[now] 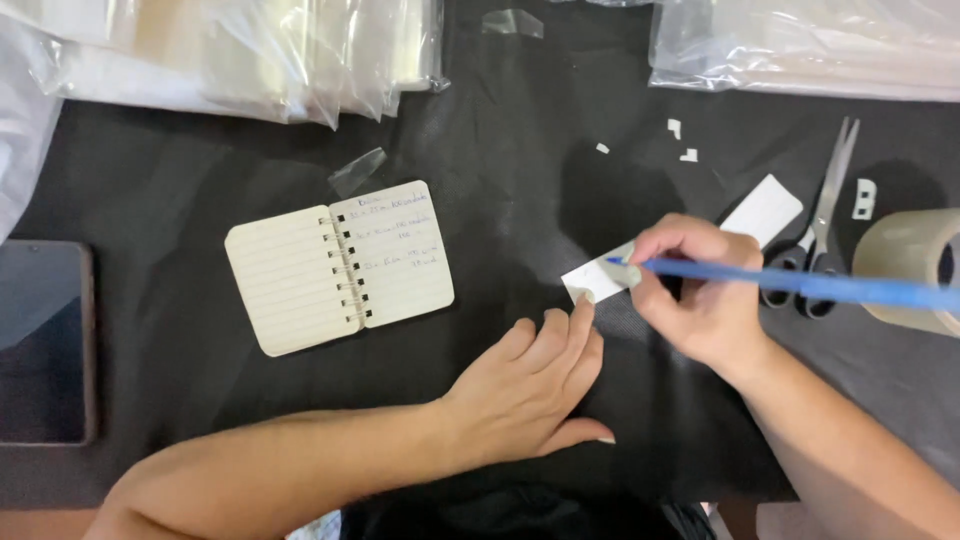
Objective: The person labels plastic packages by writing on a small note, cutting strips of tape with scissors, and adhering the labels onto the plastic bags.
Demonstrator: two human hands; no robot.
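White paper slip (590, 282), left hand (530, 385) pinning, right hand (690, 290) with pen (800, 283), scissors (822, 225) beside

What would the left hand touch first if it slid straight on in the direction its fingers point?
The left hand lies flat, fingers pointing up and right. Its fingertip already touches the small white paper slip. Straight beyond lies the right hand holding the blue pen, probably met next.

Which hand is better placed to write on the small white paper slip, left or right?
Right. The right hand already grips the blue pen, its tip at the small white paper slip. The left hand lies flat, a fingertip pinning the slip.
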